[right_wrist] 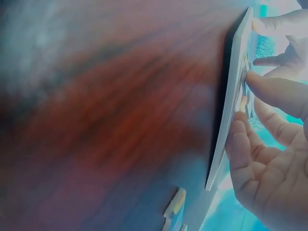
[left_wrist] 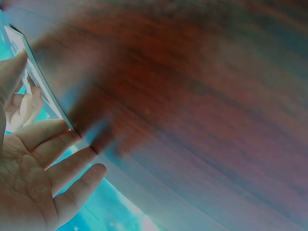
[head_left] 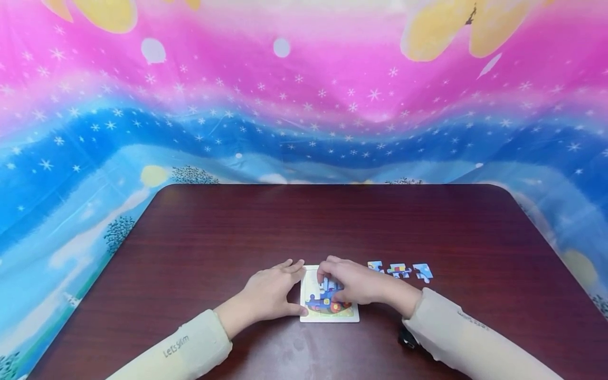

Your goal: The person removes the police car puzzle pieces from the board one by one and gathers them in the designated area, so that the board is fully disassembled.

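Observation:
A small jigsaw board (head_left: pixel 330 319) with a pale rim lies on the table, partly filled with a blue vehicle picture with red wheels. My left hand (head_left: pixel 273 293) rests at the board's left edge, its thumb by the near corner and straight fingers by the far one. Over the picture, my right hand (head_left: pixel 356 282) has its thumb and curled fingers around a puzzle piece (head_left: pixel 328 287), largely hidden under the hand. In the right wrist view, the thumb (right_wrist: pixel 276 91) touches the picture surface, and the fingers bend in across from it.
Three loose puzzle pieces lie right of the board: one (head_left: pixel 374 266) partly behind my right hand, one (head_left: pixel 399 271) in the middle, one (head_left: pixel 422 272) farthest right. The dark wooden table (head_left: pixel 228 232) reaches back to a colourful printed cloth (head_left: pixel 304 105). A black object (head_left: pixel 407 338) shows beneath the right cuff.

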The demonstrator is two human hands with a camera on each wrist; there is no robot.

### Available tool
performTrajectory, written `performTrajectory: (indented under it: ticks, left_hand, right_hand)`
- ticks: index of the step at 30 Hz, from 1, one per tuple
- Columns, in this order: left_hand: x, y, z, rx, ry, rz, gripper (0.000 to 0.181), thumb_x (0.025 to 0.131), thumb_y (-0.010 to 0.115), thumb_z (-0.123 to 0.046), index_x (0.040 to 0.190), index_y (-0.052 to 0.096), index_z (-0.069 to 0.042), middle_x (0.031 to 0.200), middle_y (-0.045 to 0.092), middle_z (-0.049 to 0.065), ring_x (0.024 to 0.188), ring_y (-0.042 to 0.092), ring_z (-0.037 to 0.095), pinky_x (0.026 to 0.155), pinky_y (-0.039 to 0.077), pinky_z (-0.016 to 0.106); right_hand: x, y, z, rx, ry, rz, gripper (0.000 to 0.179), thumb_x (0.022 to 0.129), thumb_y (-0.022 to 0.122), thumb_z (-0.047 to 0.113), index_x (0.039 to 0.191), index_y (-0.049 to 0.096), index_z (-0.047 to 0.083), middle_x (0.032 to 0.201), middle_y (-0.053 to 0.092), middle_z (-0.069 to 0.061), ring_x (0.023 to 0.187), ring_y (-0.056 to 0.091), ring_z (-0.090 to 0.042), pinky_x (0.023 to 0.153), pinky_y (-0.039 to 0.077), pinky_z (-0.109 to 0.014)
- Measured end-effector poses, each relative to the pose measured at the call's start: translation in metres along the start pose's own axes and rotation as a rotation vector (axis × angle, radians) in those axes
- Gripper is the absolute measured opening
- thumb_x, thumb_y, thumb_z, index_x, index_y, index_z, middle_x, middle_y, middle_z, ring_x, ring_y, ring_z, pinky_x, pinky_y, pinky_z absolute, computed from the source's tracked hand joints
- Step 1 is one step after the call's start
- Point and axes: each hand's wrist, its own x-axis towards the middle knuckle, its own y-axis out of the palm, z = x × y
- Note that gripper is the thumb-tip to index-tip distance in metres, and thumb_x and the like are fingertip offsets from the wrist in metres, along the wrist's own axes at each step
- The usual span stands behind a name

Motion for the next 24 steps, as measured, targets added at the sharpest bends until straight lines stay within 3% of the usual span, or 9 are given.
performTrajectory:
  ticks: [7,24]
  left_hand:
    - [0.001,0.000,0.000,0.008,0.000,-0.004,0.088,0.075,0.076,-0.064,0.142,0.055,-0.011,0.153,0.048,0.003,0.141,0.047,0.026,0.102,0.051,0.047]
    - [0.001,0.000,-0.001,0.004,-0.013,0.008,0.087,0.075,0.075,-0.064,0.142,0.056,-0.012,0.154,0.047,0.003,0.142,0.046,0.025,0.101,0.051,0.049]
  right_hand:
    - [0.001,-0.004,-0.002,0.088,0.001,-0.008,0.021,0.088,0.072,0.003,0.100,0.062,0.018,0.088,0.060,0.006,0.069,0.051,-0.006,0.068,0.047,-0.022]
    - [-0.005,-0.013,-0.011,0.189,-0.057,-0.051,0.017,0.089,0.070,0.001,0.095,0.066,0.016,0.083,0.063,0.007,0.076,0.055,-0.007,0.071,0.050,-0.022]
